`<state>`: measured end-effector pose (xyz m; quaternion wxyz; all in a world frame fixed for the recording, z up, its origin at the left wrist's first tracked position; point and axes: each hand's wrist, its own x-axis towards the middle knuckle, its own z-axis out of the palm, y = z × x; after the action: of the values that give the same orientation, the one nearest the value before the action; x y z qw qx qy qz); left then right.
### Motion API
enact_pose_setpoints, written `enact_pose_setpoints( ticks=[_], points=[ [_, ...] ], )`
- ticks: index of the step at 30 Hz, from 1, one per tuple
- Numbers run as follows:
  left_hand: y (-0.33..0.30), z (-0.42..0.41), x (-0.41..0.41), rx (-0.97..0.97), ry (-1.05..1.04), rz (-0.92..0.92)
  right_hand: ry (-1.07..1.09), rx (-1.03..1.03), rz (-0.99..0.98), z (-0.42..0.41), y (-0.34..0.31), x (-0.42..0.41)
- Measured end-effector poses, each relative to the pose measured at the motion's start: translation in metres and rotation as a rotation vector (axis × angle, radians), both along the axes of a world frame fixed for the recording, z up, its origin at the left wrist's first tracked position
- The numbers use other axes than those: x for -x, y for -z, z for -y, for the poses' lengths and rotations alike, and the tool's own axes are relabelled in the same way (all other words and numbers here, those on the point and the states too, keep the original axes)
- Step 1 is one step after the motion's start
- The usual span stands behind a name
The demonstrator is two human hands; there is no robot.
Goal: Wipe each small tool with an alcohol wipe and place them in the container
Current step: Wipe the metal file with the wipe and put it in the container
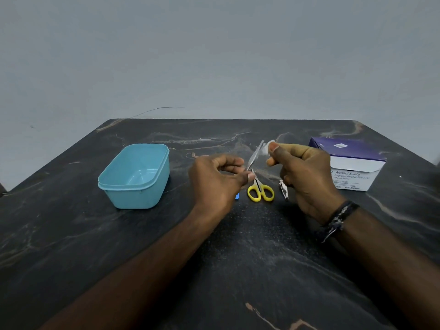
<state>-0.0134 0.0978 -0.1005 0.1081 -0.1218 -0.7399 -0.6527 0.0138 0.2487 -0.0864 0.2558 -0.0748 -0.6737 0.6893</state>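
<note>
The left hand [219, 179] pinches the near end of a thin metal tool [255, 154], probably tweezers. The right hand [302, 172] presses a small white wipe [266, 152] between thumb and finger against its far part. The tool's long axis runs diagonally, its tip pointing away and a little right. Just below the grip lie yellow scissors [260, 192] and a nail clipper [284, 189], seemingly not yet wiped. Well to the left, the blue container [114, 184] stands empty, so the task seems at its beginning.
</note>
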Motion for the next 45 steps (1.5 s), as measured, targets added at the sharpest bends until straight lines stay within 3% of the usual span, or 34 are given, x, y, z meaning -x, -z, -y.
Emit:
enact_pose_setpoints(
  ticks=[8, 16, 25, 33, 40, 43, 45],
  points=[
    [0.001, 0.003, 0.002, 0.015, -0.031, -0.005, -0.163, -0.163, 0.113, 0.014, 0.011, 0.001],
    [0.002, 0.000, -0.001, 0.031, 0.060, -0.004, -0.063, -0.065, -0.004, 0.003, 0.001, 0.000],
    [0.003, 0.004, 0.003, 0.099, 0.023, -0.036, -0.098, -0.081, 0.003, 0.008, 0.006, 0.001],
    [0.003, 0.001, 0.001, 0.159, 0.018, -0.093, 0.162, 0.050, -0.160, -0.005, 0.001, 0.009],
    [-0.043, 0.026, -0.002, 0.065, -0.223, -0.368, 0.188, -0.005, -0.166, -0.003, 0.004, 0.008],
    [-0.066, 0.051, -0.004, 0.141, -0.327, -0.503, 0.159, -0.009, -0.156, -0.002, 0.006, 0.009],
    [-0.077, 0.075, -0.001, 0.236, -0.406, -0.493, 0.145, -0.004, -0.158, -0.001, 0.006, 0.008]
  ],
)
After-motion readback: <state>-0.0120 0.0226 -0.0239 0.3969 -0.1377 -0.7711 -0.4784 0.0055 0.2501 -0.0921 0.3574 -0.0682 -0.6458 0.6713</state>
